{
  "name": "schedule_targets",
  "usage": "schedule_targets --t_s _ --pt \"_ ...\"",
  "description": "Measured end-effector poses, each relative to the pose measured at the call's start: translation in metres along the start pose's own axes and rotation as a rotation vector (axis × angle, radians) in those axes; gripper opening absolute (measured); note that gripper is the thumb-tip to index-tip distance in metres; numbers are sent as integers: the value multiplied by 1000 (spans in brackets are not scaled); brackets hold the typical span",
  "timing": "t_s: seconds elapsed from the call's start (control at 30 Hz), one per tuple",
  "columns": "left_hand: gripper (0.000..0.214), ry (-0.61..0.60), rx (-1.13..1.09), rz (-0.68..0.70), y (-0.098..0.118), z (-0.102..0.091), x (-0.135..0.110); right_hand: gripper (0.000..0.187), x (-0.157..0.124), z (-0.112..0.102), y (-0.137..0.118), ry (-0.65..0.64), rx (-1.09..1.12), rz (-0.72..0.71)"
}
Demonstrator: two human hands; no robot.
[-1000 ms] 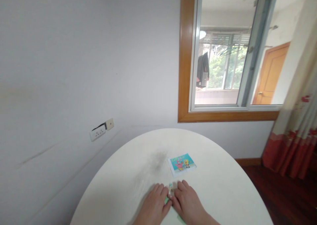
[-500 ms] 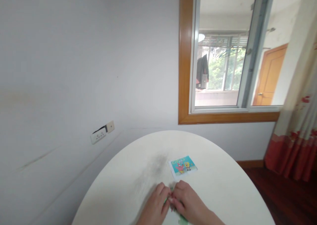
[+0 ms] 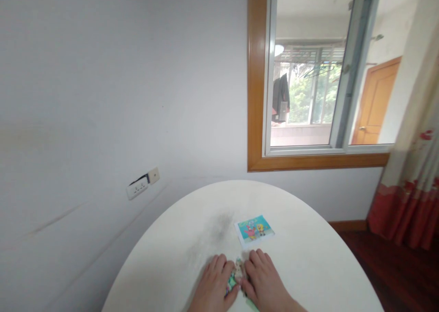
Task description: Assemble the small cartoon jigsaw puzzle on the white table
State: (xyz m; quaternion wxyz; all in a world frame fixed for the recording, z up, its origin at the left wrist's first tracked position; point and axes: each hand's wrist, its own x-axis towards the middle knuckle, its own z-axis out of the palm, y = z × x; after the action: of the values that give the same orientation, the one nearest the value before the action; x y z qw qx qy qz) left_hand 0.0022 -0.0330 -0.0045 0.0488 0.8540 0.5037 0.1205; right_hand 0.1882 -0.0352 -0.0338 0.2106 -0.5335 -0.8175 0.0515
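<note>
The card (image 3: pixel 254 230) lies flat on the bench (image 3: pixel 164 250). On its near side, small green and pale bits (image 3: pixel 232 283) sit bunched between two hands. The left hand (image 3: pixel 215 281), nearer and left of the card, is palm down with fingers loosely curved beside the bunch; the right hand (image 3: pixel 265 275), straight nearer than the card, bends its fingers likewise, thumb at the bits. Whether either grips one, I cannot tell. The handling looks under way: the bits are gathered, untouching the card; how much is left cannot be judged. Fingers hide the bits' number and shape; the frame cuts off the wrists.
</note>
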Motion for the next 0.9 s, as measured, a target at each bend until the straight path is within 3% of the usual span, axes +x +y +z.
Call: schedule_targets --t_s 0.2,0.43,0.53,0.73,0.9 --pt "15 -48 -21 -31 6 -1 0 18 0 -8 -9 76 -6 30" --pt "14 -20 -15 39 4 3 7 18 7 -4 -11 17 -33 31" --pt "14 -20 -38 -5 2 5 12 15 12 -6 -9 11 -3 34" --pt "21 96 -200 3 3 3 14 16 17 -15 -7 75 143 97" --pt "16 136 -173 101 0 3 5 13 10 -23 -7 67 251 -8"
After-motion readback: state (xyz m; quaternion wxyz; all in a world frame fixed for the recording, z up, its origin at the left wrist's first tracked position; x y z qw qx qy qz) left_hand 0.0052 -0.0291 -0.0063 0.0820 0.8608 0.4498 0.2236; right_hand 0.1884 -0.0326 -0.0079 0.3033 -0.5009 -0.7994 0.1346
